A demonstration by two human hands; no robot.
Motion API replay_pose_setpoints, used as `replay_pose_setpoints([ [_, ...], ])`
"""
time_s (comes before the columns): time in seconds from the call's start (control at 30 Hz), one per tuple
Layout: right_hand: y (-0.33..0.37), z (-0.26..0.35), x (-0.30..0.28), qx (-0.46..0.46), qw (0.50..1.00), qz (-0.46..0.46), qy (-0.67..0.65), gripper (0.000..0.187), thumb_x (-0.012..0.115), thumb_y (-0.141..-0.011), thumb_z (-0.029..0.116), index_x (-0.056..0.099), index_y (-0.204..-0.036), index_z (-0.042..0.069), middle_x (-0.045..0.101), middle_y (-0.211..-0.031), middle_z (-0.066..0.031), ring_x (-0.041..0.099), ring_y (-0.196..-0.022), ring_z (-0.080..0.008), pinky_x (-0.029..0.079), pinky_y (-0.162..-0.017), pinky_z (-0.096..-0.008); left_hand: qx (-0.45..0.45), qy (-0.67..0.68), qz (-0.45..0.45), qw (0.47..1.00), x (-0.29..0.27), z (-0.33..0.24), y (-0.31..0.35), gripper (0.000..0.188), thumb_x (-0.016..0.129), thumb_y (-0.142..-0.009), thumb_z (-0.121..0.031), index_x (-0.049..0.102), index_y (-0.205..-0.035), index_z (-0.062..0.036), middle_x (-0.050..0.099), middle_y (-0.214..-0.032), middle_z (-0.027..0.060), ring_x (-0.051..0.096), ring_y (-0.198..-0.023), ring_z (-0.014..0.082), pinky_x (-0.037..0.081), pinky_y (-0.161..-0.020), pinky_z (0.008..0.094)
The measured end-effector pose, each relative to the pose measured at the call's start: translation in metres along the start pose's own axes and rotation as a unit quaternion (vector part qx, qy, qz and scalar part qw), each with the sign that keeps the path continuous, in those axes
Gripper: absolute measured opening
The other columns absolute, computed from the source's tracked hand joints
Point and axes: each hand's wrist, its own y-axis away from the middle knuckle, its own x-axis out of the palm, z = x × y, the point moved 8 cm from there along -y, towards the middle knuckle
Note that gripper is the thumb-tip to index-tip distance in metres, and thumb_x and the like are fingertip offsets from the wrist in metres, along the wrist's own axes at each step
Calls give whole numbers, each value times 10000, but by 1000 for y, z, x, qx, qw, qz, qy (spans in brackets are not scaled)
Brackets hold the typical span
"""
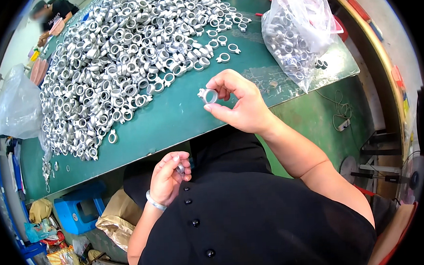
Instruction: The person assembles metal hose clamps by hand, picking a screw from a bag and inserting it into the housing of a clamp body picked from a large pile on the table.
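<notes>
My right hand (pixel 243 102) pinches a silver metal ring clamp (pixel 210 96) between thumb and fingers, just above the green table (pixel 192 109). A small lug sticks out from the ring's left side. Closer to my body, below the table's near edge, my left hand (pixel 166 179) is curled around a small grey metal piece (pixel 180 169), mostly hidden by the fingers; its exact kind does not show. A large heap of similar ring clamps (pixel 123 51) covers the table's far and left part, with several loose ones at its right edge.
A clear plastic bag (pixel 318 19) holding more rings stands at the table's right. Another plastic bag (pixel 14 110) hangs at the left. A blue plastic stool (pixel 76 214) is under the near edge. Another person (pixel 58 13) works at the far left. A cable (pixel 341 112) lies on the floor.
</notes>
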Motion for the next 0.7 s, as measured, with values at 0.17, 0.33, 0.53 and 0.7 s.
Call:
replay_pose_setpoints([
  [0.17,4,-4,4,13,997,-17,-69,328,694,-645,28,540,-935,16,517,-779,-20,476,-612,-79,413,-543,-209,-3,3,0,1000,0,1,-1,192,467,-886,-167,550,-982,-23,567,-794,47,528,-688,133,430,-603,257],
  [0.33,5,-4,8,17,996,-9,-88,407,698,-660,40,502,-1017,13,522,-760,-15,461,-593,-57,413,-533,-197,-5,6,-3,1000,-1,2,-1,193,463,-889,-165,551,-984,-23,570,-792,42,533,-684,128,432,-603,255],
  [0.53,6,-1,8,7,997,1,-73,432,698,-661,38,490,-1039,17,524,-757,-14,458,-590,-58,414,-535,-196,-4,1,-2,1000,-1,2,-1,195,464,-890,-169,555,-982,-23,573,-791,41,536,-682,125,434,-601,250],
  [0.7,10,-7,14,38,991,39,-125,512,648,-700,-37,431,-1161,17,530,-890,-37,485,-732,-78,420,-654,-214,-6,2,-5,1000,-1,3,-1,196,465,-890,-171,556,-982,-23,575,-788,43,536,-678,122,433,-596,247],
])
